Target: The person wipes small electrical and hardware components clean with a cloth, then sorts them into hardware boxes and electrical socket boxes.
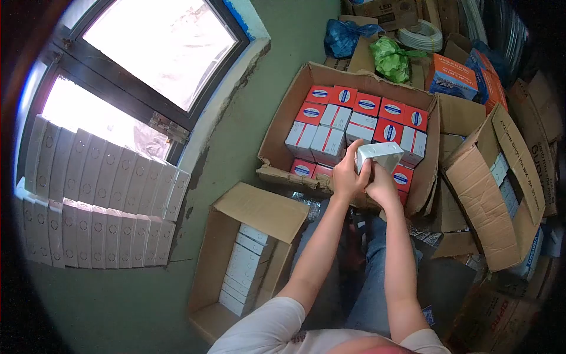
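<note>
White box [387,154], 1 — gripped between left hand [348,174] and right hand [382,184], above a carton [289,179] of red-and-white packs [327,143]. Step: apparently handling or checking — next move would call for steady support.

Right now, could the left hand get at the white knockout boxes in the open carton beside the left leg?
Probably yes: the open carton leaves the white knockout boxes largely exposed, though the left hand would need to release the handheld white box.

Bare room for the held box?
Likely the dark grey floor patch between the right denim leg and the tilted brown cardboard carton. Crowded: under the held white rectangular box, where red-and-white boxes pack the large brown cardboard carton.
</note>
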`<state>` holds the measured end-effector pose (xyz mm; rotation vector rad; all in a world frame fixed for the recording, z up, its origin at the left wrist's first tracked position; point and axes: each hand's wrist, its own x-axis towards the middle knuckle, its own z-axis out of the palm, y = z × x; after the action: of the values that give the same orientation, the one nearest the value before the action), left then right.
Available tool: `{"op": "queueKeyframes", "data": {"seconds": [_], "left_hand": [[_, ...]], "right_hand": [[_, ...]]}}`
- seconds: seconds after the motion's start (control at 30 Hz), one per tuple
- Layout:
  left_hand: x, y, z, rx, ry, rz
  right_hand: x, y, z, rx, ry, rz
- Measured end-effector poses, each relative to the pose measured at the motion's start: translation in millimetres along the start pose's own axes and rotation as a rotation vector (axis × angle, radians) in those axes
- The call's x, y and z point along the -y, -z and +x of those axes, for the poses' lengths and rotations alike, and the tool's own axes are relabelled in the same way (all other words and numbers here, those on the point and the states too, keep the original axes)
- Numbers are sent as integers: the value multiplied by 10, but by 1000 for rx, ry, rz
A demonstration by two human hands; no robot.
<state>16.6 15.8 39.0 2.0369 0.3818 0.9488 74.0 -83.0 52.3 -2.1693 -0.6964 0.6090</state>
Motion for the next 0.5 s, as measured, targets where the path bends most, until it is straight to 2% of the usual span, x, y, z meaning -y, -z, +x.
{"op": "queueKeyframes", "data": {"seconds": [0.07, 0.17, 0.27, 0.37, 0.47, 0.5], "left_hand": [[-7, -40, -9, -27, 11, 0], [9, -74, -22, -77, -52, 13], [-76, -56, -31, -43, 28, -7], [-82, -47, -25, -23, 12, -5], [-93, 1, 2, 3, -44, 5], [-106, 39, 10, 27, -87, 35]], "right_hand": [[97, 68, -62, -52, -46, -80], [68, 40, -72, -139, -8, -79], [26, 70, -67, -102, -27, -36], [12, 122, -81, -139, -25, -51], [-264, 152, 23, -222, -63, -179], [-172, 226, -23, -320, -123, -190]]}}
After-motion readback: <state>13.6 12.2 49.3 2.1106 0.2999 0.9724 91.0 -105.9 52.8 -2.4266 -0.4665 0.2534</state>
